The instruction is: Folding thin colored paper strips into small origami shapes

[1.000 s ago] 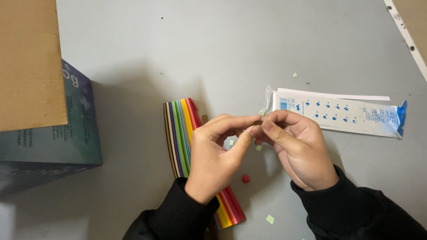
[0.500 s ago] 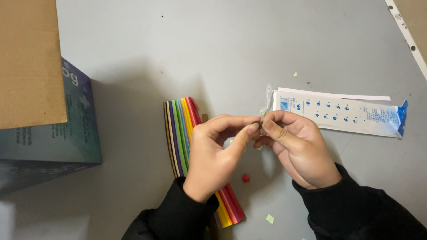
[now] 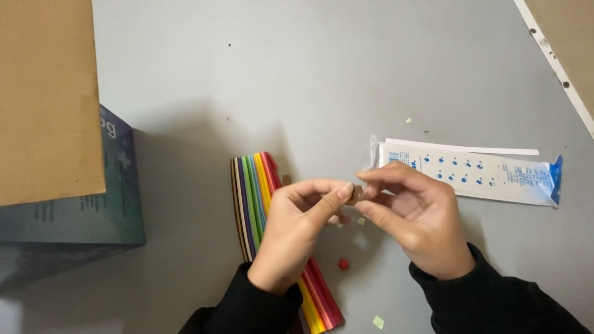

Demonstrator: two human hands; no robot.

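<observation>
While poised over the grey table (image 3: 371, 74), left hand (image 3: 294, 238) and right hand (image 3: 417, 222) pinching small brown piece (image 3: 354, 194) (fingertips meeting), above rainbow paper strips (image 3: 253, 185), near white packet (image 3: 476, 179).

- My left hand (image 3: 297, 238) has drawn its thumb and forefinger closer over the small brown paper piece (image 3: 354, 195); the pale bit seen under my fingers a second ago is now covered.
- My right hand (image 3: 414, 222) has slid slightly lower and its fingertips have closed on the brown piece from the other side.
</observation>
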